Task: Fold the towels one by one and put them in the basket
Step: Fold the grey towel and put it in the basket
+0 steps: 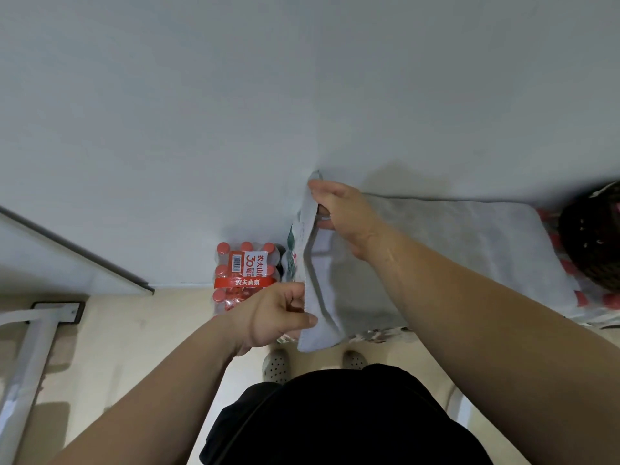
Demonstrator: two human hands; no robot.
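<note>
Head view: bottle pack (pixel 240 273) labelled 农夫山泉 sits beside towel (pixel 436 246).

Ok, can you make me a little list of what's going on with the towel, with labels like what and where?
activity: folding a grey towel
left grip: pinches the towel's near corner
right grip: holds the far corner, lifting that edge
towel lies on: red-capped bottles in wrapped packs
basket: dark, woven, at the right edge past the towel
basket contents: cannot tell
also there: another bottle pack on the floor by the wall
</note>
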